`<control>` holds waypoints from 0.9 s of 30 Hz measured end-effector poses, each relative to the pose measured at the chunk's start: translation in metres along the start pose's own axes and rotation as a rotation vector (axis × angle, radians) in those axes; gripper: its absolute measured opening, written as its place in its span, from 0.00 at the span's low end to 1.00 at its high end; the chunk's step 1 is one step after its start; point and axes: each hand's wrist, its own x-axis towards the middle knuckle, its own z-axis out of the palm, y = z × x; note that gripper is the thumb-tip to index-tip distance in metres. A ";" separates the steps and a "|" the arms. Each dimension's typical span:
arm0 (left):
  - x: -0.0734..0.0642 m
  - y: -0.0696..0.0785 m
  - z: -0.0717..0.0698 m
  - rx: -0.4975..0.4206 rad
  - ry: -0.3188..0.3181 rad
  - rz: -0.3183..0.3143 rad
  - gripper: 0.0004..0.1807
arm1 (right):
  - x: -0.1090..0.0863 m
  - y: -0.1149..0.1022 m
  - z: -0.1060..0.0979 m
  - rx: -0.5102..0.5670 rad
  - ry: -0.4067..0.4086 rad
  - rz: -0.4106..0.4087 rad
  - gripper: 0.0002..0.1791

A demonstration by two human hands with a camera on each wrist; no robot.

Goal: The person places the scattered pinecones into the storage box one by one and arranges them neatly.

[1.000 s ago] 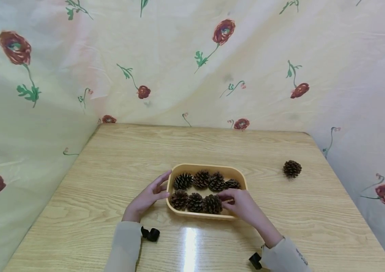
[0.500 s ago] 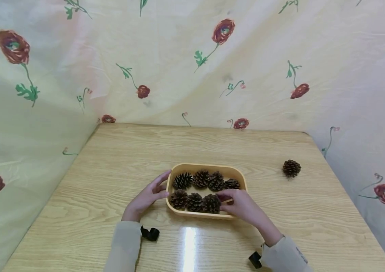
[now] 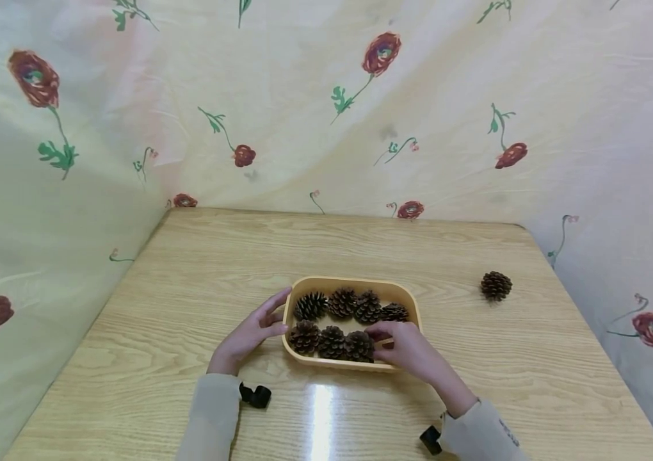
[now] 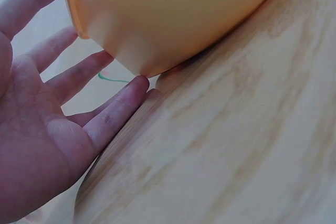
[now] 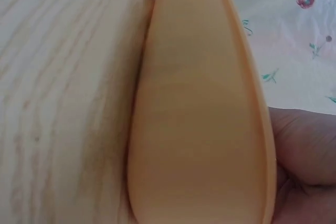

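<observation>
In the head view an orange-yellow, round-cornered tray [image 3: 355,365] stands on the table with two rows of brown pine cones. My left hand [image 3: 250,336] is at the tray's left end, fingers spread. From the left wrist view, its fingertips touch the outer wall [image 4: 173,14]. My right hand [image 3: 410,346] reaches over the right part of the tray and pinches the rightmost pine cone [image 3: 359,346] of the near row. In the right wrist view the tray's side [image 5: 199,103] hides most of that hand and the cone.
A single pine cone [image 3: 496,285] lies on the wooden table [image 3: 217,256] to the right, beyond the tray. Flower-patterned cloth [image 3: 280,96] hangs behind the table and at both sides. Black wrist cameras [image 3: 260,396] sit at both sleeves.
The pine cone at my right fingertips has shifted slightly left, towards its neighbour in the near row, and the right hand with it. My left hand stays at the tray's end.
</observation>
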 end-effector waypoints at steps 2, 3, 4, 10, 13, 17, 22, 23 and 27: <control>0.000 0.000 0.000 -0.001 -0.001 0.002 0.41 | 0.000 -0.001 -0.002 0.024 -0.024 0.004 0.23; -0.001 0.000 0.000 -0.002 -0.001 0.002 0.41 | -0.001 -0.001 -0.003 0.038 -0.036 0.010 0.23; -0.001 0.001 0.000 -0.002 0.000 0.001 0.41 | -0.001 -0.002 -0.005 0.047 -0.045 0.014 0.24; -0.001 0.002 0.001 -0.001 0.008 -0.010 0.40 | -0.001 0.000 -0.009 0.079 -0.092 0.010 0.26; -0.001 0.001 0.000 0.004 0.014 -0.019 0.40 | -0.001 0.002 -0.010 0.075 -0.111 -0.004 0.27; -0.001 0.001 0.000 0.005 0.017 -0.023 0.40 | 0.000 0.003 -0.009 0.076 -0.112 -0.013 0.26; -0.001 0.000 0.000 0.009 0.015 -0.017 0.40 | 0.000 0.001 -0.006 0.079 -0.083 -0.012 0.25; 0.000 0.000 0.000 0.008 0.017 -0.017 0.40 | 0.000 0.001 -0.005 0.076 -0.075 -0.018 0.24; 0.000 0.000 -0.001 0.005 0.020 -0.024 0.40 | 0.001 -0.001 -0.001 0.064 -0.045 -0.022 0.23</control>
